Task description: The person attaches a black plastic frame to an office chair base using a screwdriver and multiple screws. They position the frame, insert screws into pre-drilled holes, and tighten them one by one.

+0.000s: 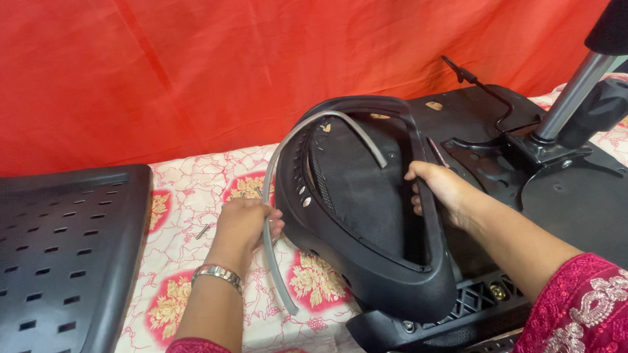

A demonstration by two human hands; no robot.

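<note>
The left hand is closed around a grey plastic strip, fingers wrapped over it about a third of the way up from its lower end. Below the grip the strip runs down to a free end on the floral cloth; above it, the strip arcs up and over the top of a black chair frame and ends inside the frame's opening, up and to the right of the hand.

The right hand grips the frame's right edge — fingers curled around the inner side, thumb on top. The frame stands tilted between the two hands, its wide lower rim below and between both grips.

Just left of the left hand a small dark screw lies on the cloth. Further left sits a black perforated seat panel. Behind the right hand lies a black chair base plate with a silver gas cylinder rising from it — well apart from either grip
</note>
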